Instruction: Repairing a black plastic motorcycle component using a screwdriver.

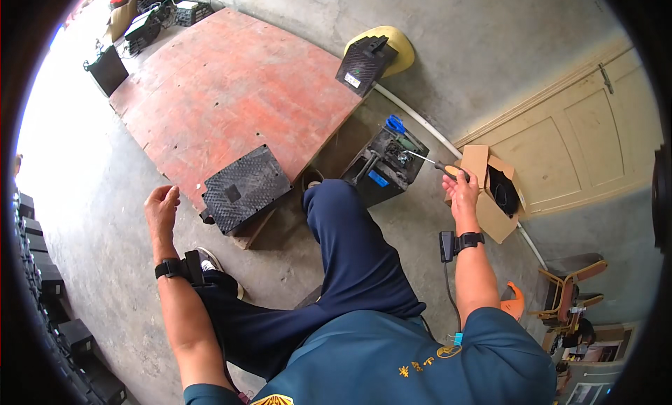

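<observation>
My right hand [462,193] grips a screwdriver [448,170] by its black and orange handle. The metal shaft points left over an open black case [381,160] on the floor, which holds small dark items I cannot make out. Blue-handled scissors [395,123] rest at the case's far edge. On the left, my left hand [162,207] is raised with thumb and fingers pressed together; whatever they hold, if anything, is hidden. Nearest to it, a flat black box with a checkered lid [245,189] lies on the near corner of a reddish board table [231,90].
A black box [365,60] stands at the table's far right corner, before a yellow round object [395,44]. On the right, an open cardboard box [483,163] with black contents sits by a cream door [574,132]. Several black boxes [77,335] line the left wall.
</observation>
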### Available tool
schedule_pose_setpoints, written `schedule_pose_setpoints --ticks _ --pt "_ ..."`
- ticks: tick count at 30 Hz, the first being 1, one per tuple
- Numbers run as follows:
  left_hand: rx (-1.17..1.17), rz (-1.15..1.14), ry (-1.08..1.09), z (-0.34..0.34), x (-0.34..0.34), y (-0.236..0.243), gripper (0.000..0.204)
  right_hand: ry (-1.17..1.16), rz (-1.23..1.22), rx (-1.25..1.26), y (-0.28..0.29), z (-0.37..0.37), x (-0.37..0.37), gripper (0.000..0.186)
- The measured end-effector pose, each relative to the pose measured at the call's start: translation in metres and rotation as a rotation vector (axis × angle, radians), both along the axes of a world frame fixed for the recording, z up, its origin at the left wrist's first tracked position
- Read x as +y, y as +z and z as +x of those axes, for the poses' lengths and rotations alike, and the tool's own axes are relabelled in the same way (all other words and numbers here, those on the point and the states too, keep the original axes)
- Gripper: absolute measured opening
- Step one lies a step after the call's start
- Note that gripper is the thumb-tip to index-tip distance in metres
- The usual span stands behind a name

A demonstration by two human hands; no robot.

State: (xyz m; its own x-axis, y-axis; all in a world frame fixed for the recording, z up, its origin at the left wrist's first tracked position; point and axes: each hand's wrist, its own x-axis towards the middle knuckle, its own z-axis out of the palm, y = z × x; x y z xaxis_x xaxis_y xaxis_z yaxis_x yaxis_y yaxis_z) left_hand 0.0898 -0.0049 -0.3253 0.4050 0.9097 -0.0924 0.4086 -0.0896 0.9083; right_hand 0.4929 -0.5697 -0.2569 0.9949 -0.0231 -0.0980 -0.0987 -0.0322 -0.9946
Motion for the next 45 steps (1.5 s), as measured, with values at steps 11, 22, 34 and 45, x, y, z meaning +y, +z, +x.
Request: schedule_pose_setpoints --ticks 11,22,34,45 --pt "-0.022 0.097 0.008 -0.003 0.001 -0.004 0.029 0.294 0.093 -0.081 0.028 -0.001 0.064 0.036" --pt "-0.067 0.032 0.066 -0.001 -0.011 0.024 0.027 0.677 0.13 0.006 0.034 -0.034 0.237 0.037" --pt "-0.104 0.045 0.076 0.004 -0.009 0.035 0.023 0.85 -0.068 0.071 -0.039 -0.037 0.323 0.032" --pt "-0.134 0.069 0.065 0.013 -0.013 0.047 0.024 0.848 -0.103 0.061 -0.05 -0.031 0.338 0.033"
